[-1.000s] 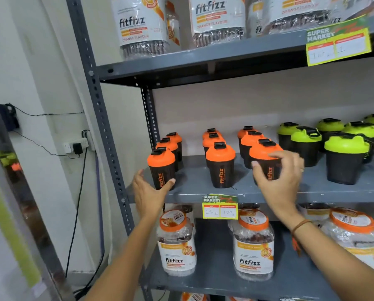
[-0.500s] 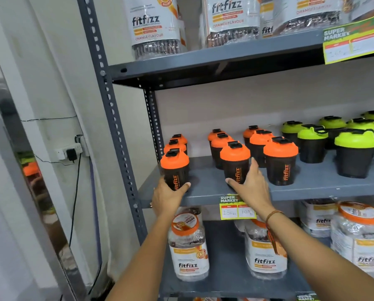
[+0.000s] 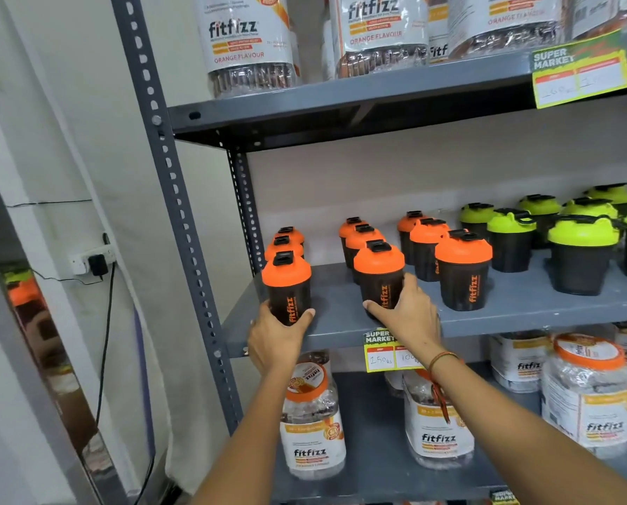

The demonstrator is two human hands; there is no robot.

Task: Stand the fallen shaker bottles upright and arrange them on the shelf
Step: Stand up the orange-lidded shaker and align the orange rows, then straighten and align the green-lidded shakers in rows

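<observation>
Several black shaker bottles with orange lids stand upright in three rows on the grey middle shelf [image 3: 523,315]. My left hand [image 3: 275,337] wraps the base of the front-left orange-lid shaker [image 3: 287,286] at the shelf's front edge. My right hand [image 3: 410,315] grips the lower part of the front-middle orange-lid shaker [image 3: 379,275]. A third front shaker [image 3: 463,273] stands free to the right. Green-lid shakers [image 3: 581,253] stand upright further right. No bottle lies on its side in view.
Large fitfizz jars [image 3: 314,420] fill the lower shelf, and more jars [image 3: 248,41] sit on the top shelf. The perforated steel upright [image 3: 181,227] stands just left of my left hand. Yellow price tags [image 3: 385,353] hang on the shelf edges. A wall socket [image 3: 93,262] is at left.
My right hand moved left from the front-right orange shaker to the front-middle one and closed on it. My left hand closed around the front-left shaker. The camera has moved closer.
</observation>
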